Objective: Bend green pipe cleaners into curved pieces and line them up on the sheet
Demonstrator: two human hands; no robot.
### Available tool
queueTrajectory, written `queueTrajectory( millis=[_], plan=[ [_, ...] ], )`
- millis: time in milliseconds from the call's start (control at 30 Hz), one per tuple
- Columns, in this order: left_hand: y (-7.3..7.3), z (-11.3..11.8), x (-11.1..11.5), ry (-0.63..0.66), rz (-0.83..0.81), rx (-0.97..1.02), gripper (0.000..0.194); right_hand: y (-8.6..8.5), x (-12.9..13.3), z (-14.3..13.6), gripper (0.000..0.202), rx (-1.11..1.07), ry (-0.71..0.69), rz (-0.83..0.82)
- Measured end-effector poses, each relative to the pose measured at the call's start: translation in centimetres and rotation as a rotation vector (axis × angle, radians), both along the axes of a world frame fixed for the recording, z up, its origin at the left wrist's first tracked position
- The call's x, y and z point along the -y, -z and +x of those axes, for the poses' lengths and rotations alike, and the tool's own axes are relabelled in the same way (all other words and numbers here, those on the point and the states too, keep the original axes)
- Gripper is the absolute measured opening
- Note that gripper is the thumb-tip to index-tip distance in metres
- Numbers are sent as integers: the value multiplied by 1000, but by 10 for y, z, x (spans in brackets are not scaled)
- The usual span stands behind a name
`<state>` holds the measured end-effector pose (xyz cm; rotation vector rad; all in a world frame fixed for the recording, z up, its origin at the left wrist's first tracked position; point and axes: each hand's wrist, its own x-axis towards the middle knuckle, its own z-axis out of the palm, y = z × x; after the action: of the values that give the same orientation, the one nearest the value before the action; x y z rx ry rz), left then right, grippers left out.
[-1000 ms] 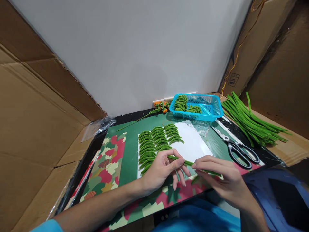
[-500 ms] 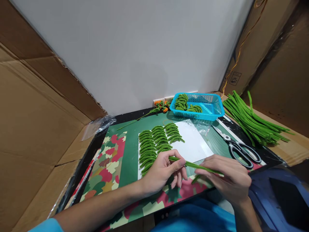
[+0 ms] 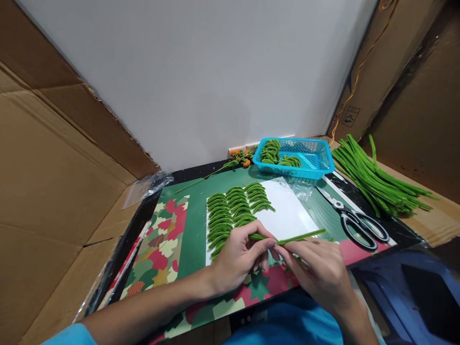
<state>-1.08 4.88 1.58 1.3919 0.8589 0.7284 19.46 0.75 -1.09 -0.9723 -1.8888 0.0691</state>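
Observation:
Between my two hands is a fuzzy green pipe cleaner, its free length sticking out to the right above my knuckles. My left hand pinches it between thumb and forefinger, the other fingers curled below. Right beside it, my right hand grips the pipe cleaner with its fingertips almost touching the left ones. The exact bend at the fingertips is hidden. Curved green pipe-cleaner pieces lie in columns on a white sheet just beyond my left hand.
A blue basket with more green pieces stands at the back. Black-handled scissors lie to the right, near a bundle of long green pipe cleaners. An orange-flowered stem rests behind the sheet. Cardboard walls the left side.
My right hand has moved left, up against my left fingertips. The pipe cleaner's free end now points up to the right instead of sloping down. My left hand has hardly moved.

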Motion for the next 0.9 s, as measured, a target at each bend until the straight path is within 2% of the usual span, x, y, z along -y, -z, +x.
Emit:
queueTrajectory(
  millis=[167, 233, 500, 700, 900],
  plan=[
    [-2, -4, 1, 69, 187, -138, 29, -2, 5, -5, 28, 85, 10, 7],
    [-4, -5, 1, 95, 209, -166, 28, -4, 6, -4, 26, 89, 15, 7],
    [-10, -1, 0, 169, -27, -31, 31, -6, 5, 1, 20, 100, 33, 10],
    [-14, 0, -4, 146, -119, -50, 36, -4, 6, 5, 17, 73, -23, -47],
    [-17, 2, -9, 107, -139, -56, 39, -5, 8, 22, 17, 91, -100, -132]
  ],
)
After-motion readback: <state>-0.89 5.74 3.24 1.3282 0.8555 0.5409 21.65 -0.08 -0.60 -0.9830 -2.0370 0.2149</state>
